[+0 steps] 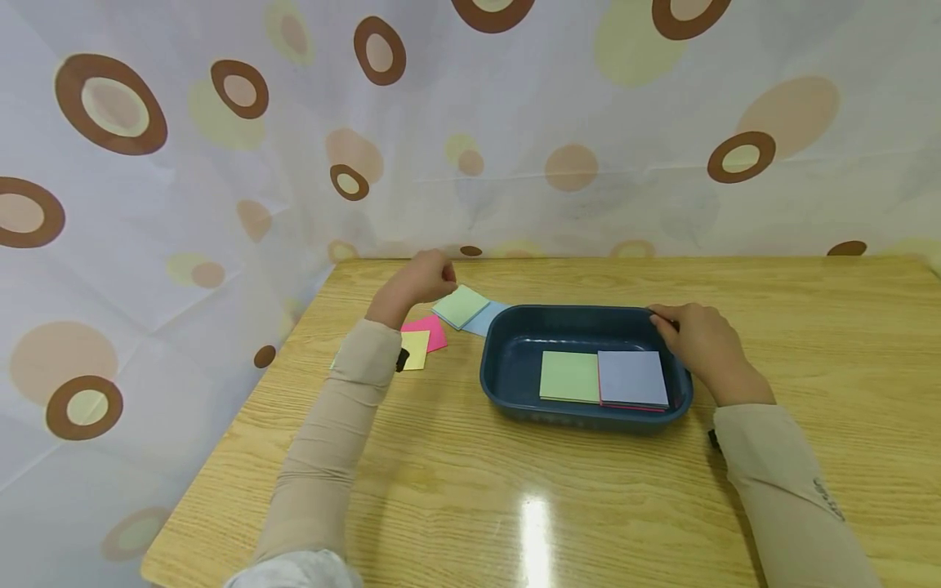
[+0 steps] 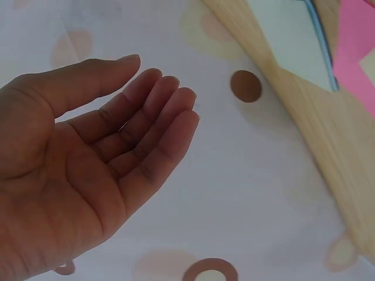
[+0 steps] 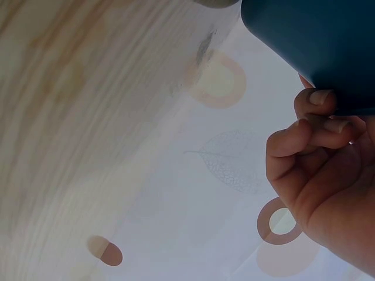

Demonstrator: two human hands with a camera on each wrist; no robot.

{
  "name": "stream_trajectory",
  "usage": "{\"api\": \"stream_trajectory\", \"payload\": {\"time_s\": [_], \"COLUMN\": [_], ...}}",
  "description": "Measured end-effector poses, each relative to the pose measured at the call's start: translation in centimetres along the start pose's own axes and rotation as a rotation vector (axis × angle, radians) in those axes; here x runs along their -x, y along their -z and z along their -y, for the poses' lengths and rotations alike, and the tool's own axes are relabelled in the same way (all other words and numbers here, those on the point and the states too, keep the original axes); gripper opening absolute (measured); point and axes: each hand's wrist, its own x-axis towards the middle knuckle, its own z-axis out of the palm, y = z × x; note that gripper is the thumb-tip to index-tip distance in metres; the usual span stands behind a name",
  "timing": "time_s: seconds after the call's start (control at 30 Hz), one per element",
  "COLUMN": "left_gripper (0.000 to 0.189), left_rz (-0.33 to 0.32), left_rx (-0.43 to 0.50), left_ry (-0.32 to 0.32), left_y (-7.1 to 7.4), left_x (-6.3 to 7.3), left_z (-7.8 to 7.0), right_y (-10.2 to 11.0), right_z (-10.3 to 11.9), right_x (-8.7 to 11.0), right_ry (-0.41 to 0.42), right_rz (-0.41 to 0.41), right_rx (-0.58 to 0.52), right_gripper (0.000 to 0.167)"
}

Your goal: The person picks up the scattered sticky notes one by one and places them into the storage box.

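A dark blue plastic tub [image 1: 573,418] stands on the table, its far right rim gripped by my right hand [image 1: 698,347]. In the right wrist view the curled fingers [image 3: 287,143] meet the tub's edge. Inside lie a light green sticky note pad [image 1: 569,376] and a lavender-blue pad [image 1: 632,377], side by side, with a pink edge showing under the latter. My left hand [image 1: 417,286] hovers by a second green pad [image 1: 461,306] left of the tub. In the left wrist view its palm is bare and the fingers bend loosely, holding nothing.
Left of the tub, light blue paper [image 1: 488,317], a pink pad [image 1: 435,331] and a yellow pad [image 1: 416,349] lie partly overlapped. The wooden table [image 1: 441,498] ends at a patterned cloth [image 1: 515,204] behind and to the left.
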Motion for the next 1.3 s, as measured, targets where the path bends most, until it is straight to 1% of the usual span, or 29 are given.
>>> {"api": "stream_trajectory", "payload": {"time_s": [0.1, 0.27, 0.4, 0.5, 0.57, 0.73, 0.8, 0.97, 1.1, 1.17, 1.3], "left_gripper": [0.01, 0.023, 0.028, 0.032, 0.035, 0.043, 0.046, 0.05, 0.055, 0.059, 0.07], "left_rz": [0.041, 0.111, 0.148, 0.176, 0.199, 0.259, 0.281, 0.306, 0.331, 0.355, 0.402], "left_rx": [-0.01, -0.032, -0.032, -0.043, -0.034, -0.01, -0.023, -0.028, -0.03, -0.046, -0.088], "left_ry": [0.055, 0.136, 0.185, 0.207, 0.222, 0.239, 0.234, 0.222, 0.212, 0.202, 0.208], "left_y": [-0.5, -1.4, -1.9, -2.3, -2.6, -3.1, -3.3, -3.8, -3.9, -3.9, -4.1], "left_x": [0.2, 0.5, 0.9, 1.2, 1.5, 2.0, 2.1, 2.4, 2.9, 3.0, 3.3], "left_z": [1.7, 4.0, 5.3, 6.1, 6.5, 7.2, 7.4, 7.8, 7.8, 7.7, 7.4], "right_y": [0.0, 0.0, 0.1, 0.2, 0.2, 0.1, 0.1, 0.1, 0.1, 0.1, 0.1], "right_z": [0.0, 0.0, 0.1, 0.1, 0.2, 0.1, 0.0, 0.0, 0.0, 0.0, 0.1], "right_x": [-0.1, -0.1, -0.1, -0.1, -0.1, -0.1, -0.1, -0.1, -0.2, -0.2, -0.1], "right_ry": [-0.003, -0.001, 0.006, 0.008, 0.01, 0.018, 0.017, 0.005, 0.0, 0.001, -0.002], "right_rz": [0.002, 0.003, 0.006, 0.003, 0.0, -0.009, -0.004, 0.011, 0.006, 0.002, 0.001], "right_rx": [-0.002, -0.005, -0.007, -0.007, -0.005, -0.004, -0.005, -0.005, -0.005, -0.005, -0.006], "right_gripper": [0.038, 0.038, 0.038, 0.038, 0.038, 0.038, 0.038, 0.038, 0.038, 0.038, 0.038]}}
